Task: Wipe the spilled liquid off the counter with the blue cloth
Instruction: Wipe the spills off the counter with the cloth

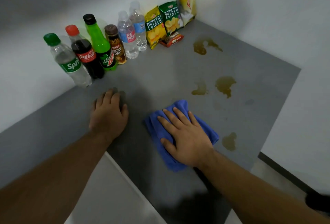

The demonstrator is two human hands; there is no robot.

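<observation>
The blue cloth (pixel 180 134) lies bunched on the grey counter (pixel 151 81), near its front edge, and its long side points away from me. My right hand (pixel 185 138) lies flat on top of it, fingers spread, pressing down, not gripping. The brown spill is still there in patches. The nearest patch (pixel 230 141) is just beside the cloth, toward the counter's right edge. Two more patches (pixel 224 85) lie farther back, and one (pixel 201 46) is near the back corner. My left hand (pixel 109 115) rests flat and empty on the counter, well apart from the spill, so I think my right hand should push the cloth right first
</observation>
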